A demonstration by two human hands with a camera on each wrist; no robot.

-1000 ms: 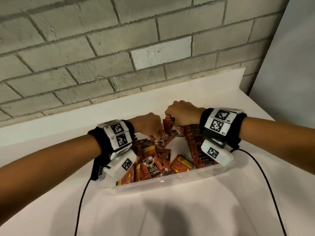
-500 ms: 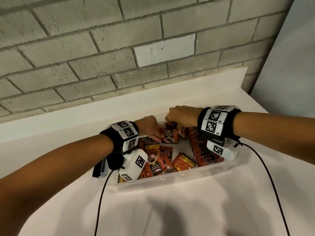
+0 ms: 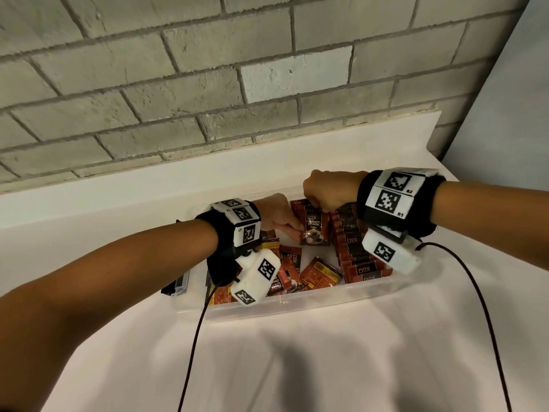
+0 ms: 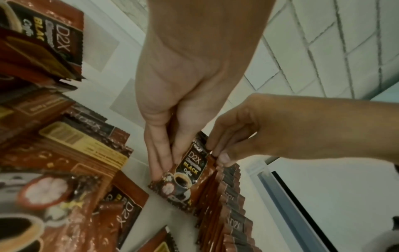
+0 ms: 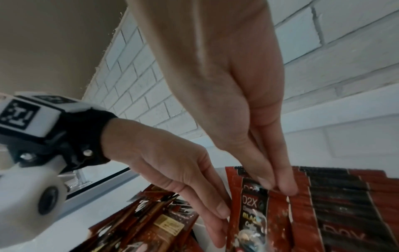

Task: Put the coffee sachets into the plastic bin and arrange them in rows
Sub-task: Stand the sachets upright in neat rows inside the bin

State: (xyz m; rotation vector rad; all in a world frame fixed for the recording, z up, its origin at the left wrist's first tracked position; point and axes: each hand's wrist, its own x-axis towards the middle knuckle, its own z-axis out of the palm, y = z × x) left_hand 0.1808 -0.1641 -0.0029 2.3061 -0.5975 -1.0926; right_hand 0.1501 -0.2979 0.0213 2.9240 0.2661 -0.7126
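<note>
Now | left hand (image 3: 274, 214), right hand (image 3: 328, 188) pinch sachet (image 3: 316, 230) edges | bin (image 3: 297, 304) centre bare

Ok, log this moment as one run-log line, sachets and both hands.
left hand: steadies held sachet | right hand: pinches its top | row: bin's right side | loose sachets: unsorted | plastic bin

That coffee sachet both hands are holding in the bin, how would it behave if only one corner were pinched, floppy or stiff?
The held sachet is a thin, flat foil-like packet, so it would probably flex somewhat. Its glossy face may be slippery. The left hand supports its lower edge while the right hand pinches the top, suggesting it would not stand upright unsupported.
</note>
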